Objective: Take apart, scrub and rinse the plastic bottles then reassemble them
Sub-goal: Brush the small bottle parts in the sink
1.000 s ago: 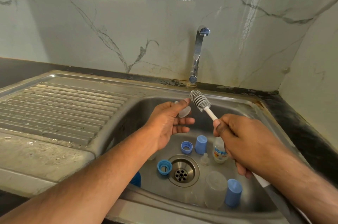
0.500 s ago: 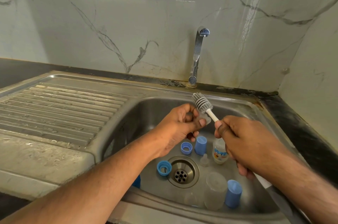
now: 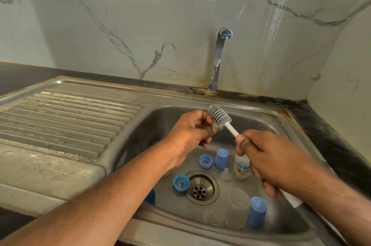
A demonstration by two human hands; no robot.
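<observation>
Over the steel sink (image 3: 261, 113), my left hand (image 3: 188, 135) pinches a small clear bottle part (image 3: 216, 126), mostly hidden by my fingers. My right hand (image 3: 277, 161) grips the white handle of a bottle brush whose grey bristle head (image 3: 219, 116) touches that part. On the basin floor lie two blue collar rings (image 3: 205, 161) (image 3: 181, 183), two blue caps (image 3: 221, 158) (image 3: 257, 212), a clear teat (image 3: 225, 174), a small printed bottle (image 3: 242, 167) and a clear bottle (image 3: 235, 207) lying near the front wall.
A chrome tap (image 3: 219, 52) rises behind the basin, no water running. The ribbed drainboard (image 3: 66, 117) stretches left. The drain (image 3: 200, 187) sits mid-basin. Another blue piece (image 3: 150, 195) peeks from under my left forearm. Marble walls close off the back and right.
My left hand closed its fingers round the clear part and turned it toward the brush. The brush head moved against the part.
</observation>
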